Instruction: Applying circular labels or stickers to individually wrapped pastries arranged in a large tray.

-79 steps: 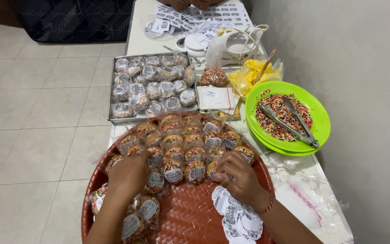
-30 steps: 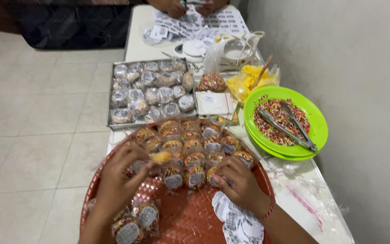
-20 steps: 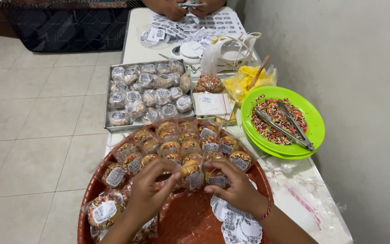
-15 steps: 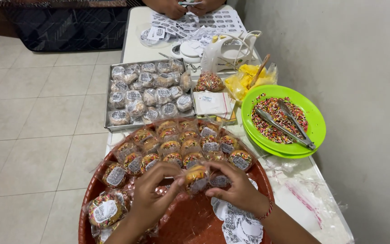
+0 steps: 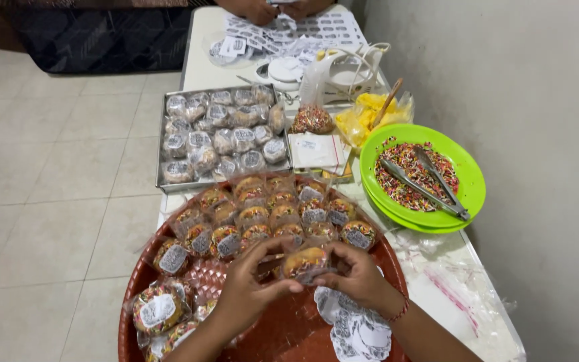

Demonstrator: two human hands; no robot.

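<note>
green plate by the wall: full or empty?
Partly full. The green plate holds a spread layer of coloured sprinkles, with metal tongs lying on them.

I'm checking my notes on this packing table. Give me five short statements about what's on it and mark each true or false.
1. Both hands hold one wrapped cake over the round red tray. True: the left hand and right hand pinch its wrapper.
2. The tongs lie in the metal tray. False: they lie on the green plate of sprinkles.
3. The metal tray holds wrapped cakes. True.
4. The green plate is blue. False: it is bright green.
5. A sheet of stickers lies under the right wrist. True.
</note>
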